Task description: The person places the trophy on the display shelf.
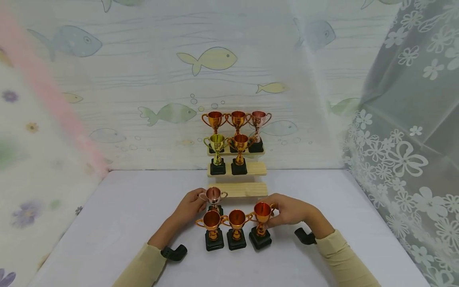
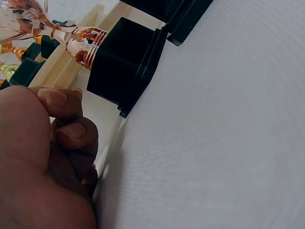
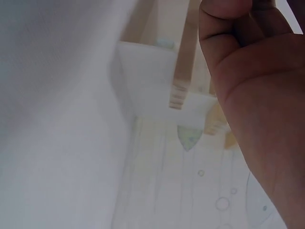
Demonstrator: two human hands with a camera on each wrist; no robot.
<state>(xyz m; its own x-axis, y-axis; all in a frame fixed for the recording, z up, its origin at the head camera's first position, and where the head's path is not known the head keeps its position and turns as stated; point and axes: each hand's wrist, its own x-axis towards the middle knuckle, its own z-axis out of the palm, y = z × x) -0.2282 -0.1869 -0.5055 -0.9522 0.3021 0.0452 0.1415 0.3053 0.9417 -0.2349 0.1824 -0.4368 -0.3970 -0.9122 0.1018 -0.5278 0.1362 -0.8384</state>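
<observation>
Table [image 1: 107, 223]: white cloth under both your hands.
Stepped wooden stand [image 1: 238, 189]: just beyond your fingertips; five trophies on its upper steps.
Right hand [image 1: 290, 210]: your fingers curl round the orange trophy [image 1: 262, 217], rightmost of the front three.
Left hand [image 1: 190, 205]: your fingers curl beside the rose-gold trophy [image 1: 214, 196]; a firm grip can't be confirmed.
</observation>
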